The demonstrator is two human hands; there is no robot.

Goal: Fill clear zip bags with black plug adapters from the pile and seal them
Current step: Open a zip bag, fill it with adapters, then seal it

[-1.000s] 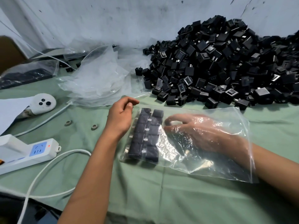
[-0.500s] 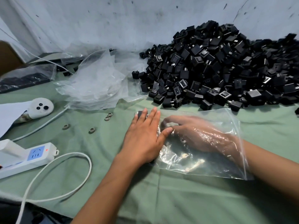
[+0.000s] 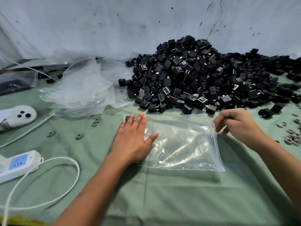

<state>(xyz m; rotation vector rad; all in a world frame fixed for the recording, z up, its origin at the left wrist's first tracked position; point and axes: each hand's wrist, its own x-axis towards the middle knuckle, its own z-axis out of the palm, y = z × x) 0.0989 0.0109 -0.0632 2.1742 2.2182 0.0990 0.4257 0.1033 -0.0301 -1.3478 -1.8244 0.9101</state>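
The left hand (image 3: pixel 132 139) lay spread flat on the adapters (image 3: pixel 129 118) to pin them, while the right hand (image 3: pixel 238 126) pinched the bag (image 3: pixel 184 142) mouth, probably to seal it

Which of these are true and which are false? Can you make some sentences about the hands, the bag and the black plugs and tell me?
1. The left hand lies flat, pressing down on the left end of the clear plastic zip bag. True.
2. The right hand is deep inside the bag. False: it is outside, its fingers pinching the bag's right edge.
3. The big pile of black plug adapters sits behind the bag. True.
4. The white power strip lies on top of the pile. False: it lies on the green cloth, far left.
5. The heap of crumpled clear bags is left of the pile. True.
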